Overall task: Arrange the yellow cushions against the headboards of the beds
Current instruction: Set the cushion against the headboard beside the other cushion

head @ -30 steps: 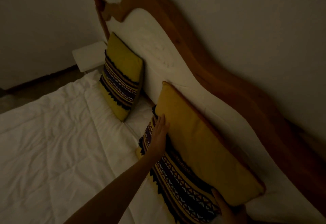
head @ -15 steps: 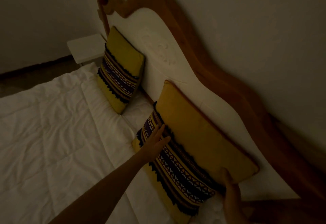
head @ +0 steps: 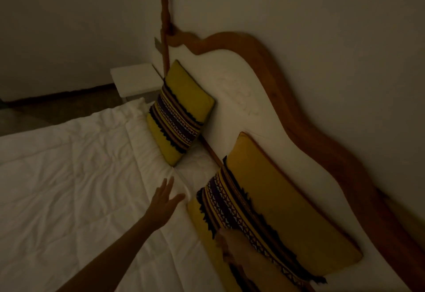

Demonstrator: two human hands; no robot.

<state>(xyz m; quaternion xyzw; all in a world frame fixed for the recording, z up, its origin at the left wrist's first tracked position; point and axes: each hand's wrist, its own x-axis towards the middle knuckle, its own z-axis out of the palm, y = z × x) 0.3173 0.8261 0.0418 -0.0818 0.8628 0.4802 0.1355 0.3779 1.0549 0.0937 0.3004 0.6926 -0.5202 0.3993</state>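
Note:
Two yellow cushions with dark patterned bands lean against the white padded headboard (head: 248,98) with its wooden frame. The far cushion (head: 181,112) stands near the bedpost. The near cushion (head: 276,213) rests lower right against the headboard. My left hand (head: 164,202) hovers open above the white duvet, just left of the near cushion and apart from it. My right hand (head: 232,245) is blurred in front of the near cushion's lower patterned part; I cannot tell whether it touches the cushion.
A white duvet (head: 69,188) covers the bed on the left. A white bedside table (head: 134,82) stands beyond the bed's corner by the wall. A tall wooden bedpost (head: 164,32) rises at the headboard's far end. The room is dim.
My left hand has come off the near cushion and moved left over the duvet. My right hand has left the cushion's right edge and moved left across its front. The view has pulled back.

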